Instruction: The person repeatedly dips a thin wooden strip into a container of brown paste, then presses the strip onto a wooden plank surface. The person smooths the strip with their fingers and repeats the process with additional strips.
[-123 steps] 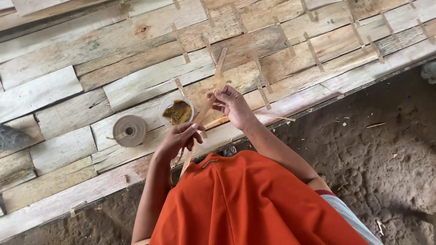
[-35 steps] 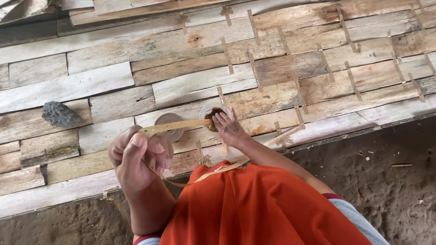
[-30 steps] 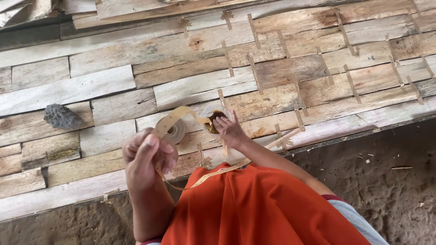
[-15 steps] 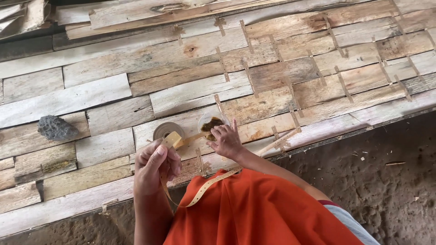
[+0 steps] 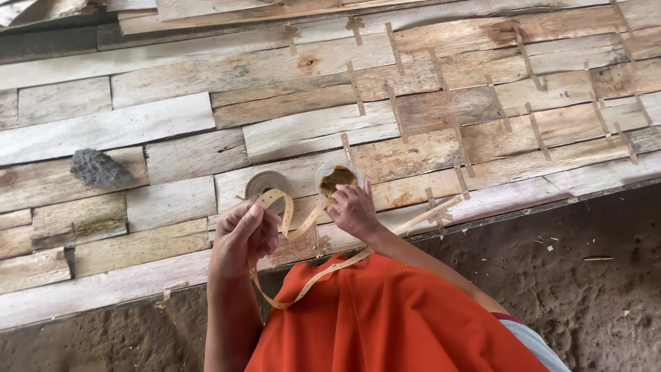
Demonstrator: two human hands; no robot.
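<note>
Lowered since before, left hand (image 5: 241, 234) pinches the veneer strip (image 5: 292, 224); right hand (image 5: 354, 210) presses its far end.

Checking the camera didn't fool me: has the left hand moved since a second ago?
Yes. The left hand has come down, now below the roll of tan tape.

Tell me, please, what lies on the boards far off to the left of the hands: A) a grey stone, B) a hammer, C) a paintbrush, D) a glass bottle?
A: a rough grey stone lies alone on the boards, well left of the left hand holding the strip.
</note>
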